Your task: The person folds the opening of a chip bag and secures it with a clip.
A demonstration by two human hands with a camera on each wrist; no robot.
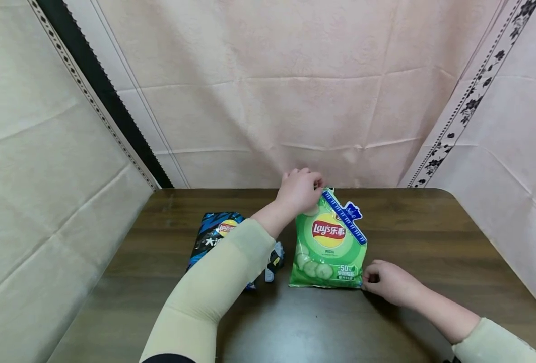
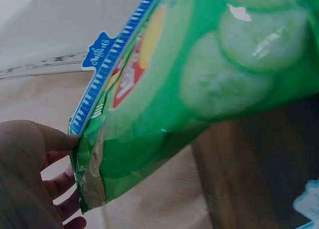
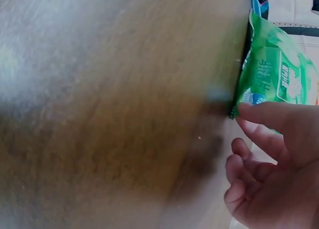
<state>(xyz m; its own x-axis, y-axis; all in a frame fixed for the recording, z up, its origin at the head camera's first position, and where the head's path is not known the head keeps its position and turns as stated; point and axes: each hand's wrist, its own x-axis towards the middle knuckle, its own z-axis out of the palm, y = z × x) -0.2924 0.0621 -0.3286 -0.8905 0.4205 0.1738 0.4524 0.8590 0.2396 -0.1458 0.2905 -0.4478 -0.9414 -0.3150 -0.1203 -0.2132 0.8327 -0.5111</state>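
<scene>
The left hand (image 1: 296, 192) and right hand (image 1: 391, 282) are pinching edges of the Lay's cucumber chip bag (image 1: 328, 248), probably light, slippery and crushable, best held there.

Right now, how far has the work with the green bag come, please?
Looks done: taking hold of the green bag, gripped at two places. In hand: the left hand pinches its top near a blue strip, the right hand its lower corner, perhaps to position it. Remaining: probably letting go, because both hands hold it; the black bag on the table is in neither hand.
</scene>
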